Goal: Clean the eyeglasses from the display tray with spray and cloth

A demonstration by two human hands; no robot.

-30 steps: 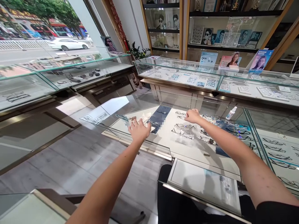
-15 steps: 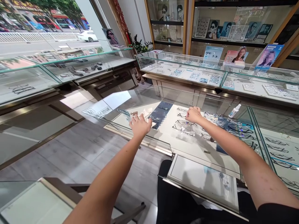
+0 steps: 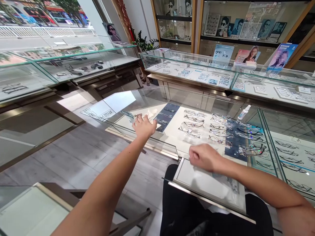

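My left hand (image 3: 144,126) rests on the glass top of the display counter (image 3: 118,127), its fingers bent over a crumpled cream cloth (image 3: 152,113). Just beyond those fingers a clear, teal-tinted item (image 3: 127,114) shows, its kind unclear. Closed like a fist, my right hand (image 3: 203,157) hovers over the counter's near edge and a pulled-out drawer (image 3: 189,177). What it holds, if anything, is hidden. Rows of eyeglasses (image 3: 193,124) lie under the glass, beyond my right hand. A small white spray bottle (image 3: 244,112) stands on the glass at the right.
Clear packets (image 3: 232,185) lie at the drawer's right side, over my lap. Other glass showcases stand at the left (image 3: 81,65) and back (image 3: 187,65). A stool-like piece with a pale top (image 3: 34,209) is at lower left. Wall shelves (image 3: 231,37) line the back.
My right hand has come back from over the rows of eyeglasses to the near edge by the drawer. My left hand stays on the cloth. The view has shifted slightly.
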